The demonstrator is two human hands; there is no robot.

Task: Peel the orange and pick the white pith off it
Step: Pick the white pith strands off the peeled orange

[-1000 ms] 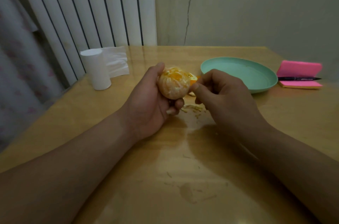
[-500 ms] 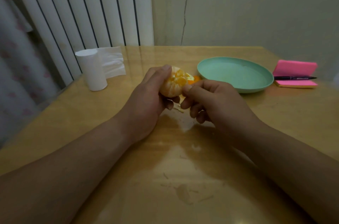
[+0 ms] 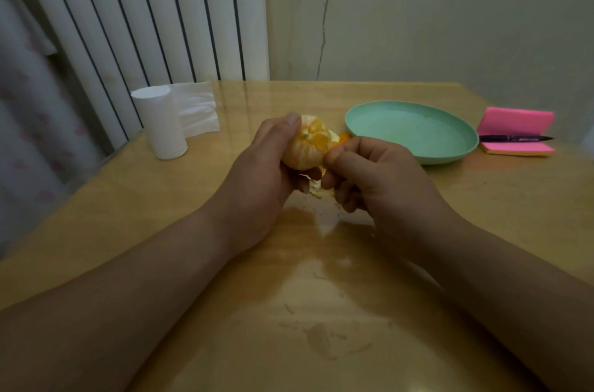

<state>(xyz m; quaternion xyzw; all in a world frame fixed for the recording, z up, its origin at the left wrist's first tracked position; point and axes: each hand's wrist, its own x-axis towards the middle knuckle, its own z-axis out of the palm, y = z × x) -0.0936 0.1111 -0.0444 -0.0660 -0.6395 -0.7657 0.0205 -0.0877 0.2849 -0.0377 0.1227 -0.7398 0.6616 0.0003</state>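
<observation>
A peeled orange (image 3: 308, 145), pale with pith on its sides, sits in my left hand (image 3: 266, 173), which is wrapped around its left and underside just above the table. My right hand (image 3: 369, 176) presses thumb and forefinger together against the orange's right side, pinching at the pith there. Small white pith scraps (image 3: 321, 195) lie on the table under the hands. A bit of orange peel (image 3: 341, 138) shows just behind the fruit.
A mint green plate (image 3: 414, 131) stands to the right behind my hands. A white tissue roll (image 3: 160, 121) stands at the left. Pink sticky notes (image 3: 517, 131) with a black pen (image 3: 514, 138) lie far right. The wooden table (image 3: 321, 311) meets a wall and radiator.
My left hand has turned the orange and lowered it a little toward the table. My right hand has shifted its pinch on the fruit's right side.
</observation>
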